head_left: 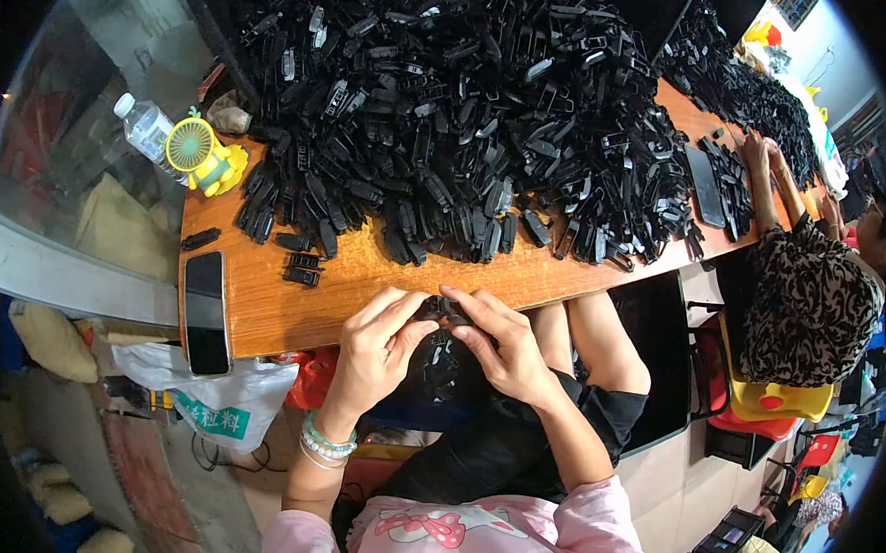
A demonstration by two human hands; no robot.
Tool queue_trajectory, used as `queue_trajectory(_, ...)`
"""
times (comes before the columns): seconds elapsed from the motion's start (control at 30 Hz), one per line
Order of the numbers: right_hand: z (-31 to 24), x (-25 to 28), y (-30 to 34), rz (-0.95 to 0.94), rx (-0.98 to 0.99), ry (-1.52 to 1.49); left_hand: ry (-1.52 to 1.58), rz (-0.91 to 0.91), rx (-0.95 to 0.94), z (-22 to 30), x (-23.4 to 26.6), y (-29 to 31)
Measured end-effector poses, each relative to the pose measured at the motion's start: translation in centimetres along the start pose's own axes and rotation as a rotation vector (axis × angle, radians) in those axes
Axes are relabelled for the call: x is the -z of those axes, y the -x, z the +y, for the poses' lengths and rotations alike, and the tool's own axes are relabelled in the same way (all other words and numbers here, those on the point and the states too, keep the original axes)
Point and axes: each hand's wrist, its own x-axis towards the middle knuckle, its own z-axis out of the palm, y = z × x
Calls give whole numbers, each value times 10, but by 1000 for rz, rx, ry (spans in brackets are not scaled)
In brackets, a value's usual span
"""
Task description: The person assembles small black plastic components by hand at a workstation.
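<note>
Just off the table's front edge, my left hand (381, 341) and my right hand (500, 346) meet around a small black plastic part (439, 310). Fingers and thumbs of both hands pinch it, covering most of its shape. Below it, more black parts (440, 369) show at lap height; what they rest in is not clear. Beyond my hands a large heap of black plastic clip-like pieces (441, 126) spreads over the wooden table (270, 318). A few separate pieces (302, 269) lie on the wood at the heap's near left.
A phone (208, 314) lies at the table's left edge. Behind it stand a yellow toy-shaped fan (205, 154) and a clear bottle (150, 131). At right, a person in a patterned top (813, 296) works at another heap, near a dark phone (705, 186). A white bag (226, 395) hangs below left.
</note>
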Motion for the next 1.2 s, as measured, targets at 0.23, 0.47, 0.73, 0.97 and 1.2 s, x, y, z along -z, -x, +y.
queue_trajectory(0.23, -5, 4, 2, -9, 21, 13, 48, -28, 86, 0, 0, 4)
queue_trajectory(0.47, -10, 7, 3, -30, 27, 56, 11, -9, 33, 5, 2, 4)
queue_trajectory(0.73, -6, 3, 4, -17, 76, 173, -33, -30, -28, 9, 2, 0)
queue_trajectory(0.97, 3, -17, 14, 141, 80, 221, 73, 24, 202, 6, -25, 15)
queue_trajectory(1.2, 6, -19, 22, 277, -100, -197, 436, 1, 382, 8, -21, 14)
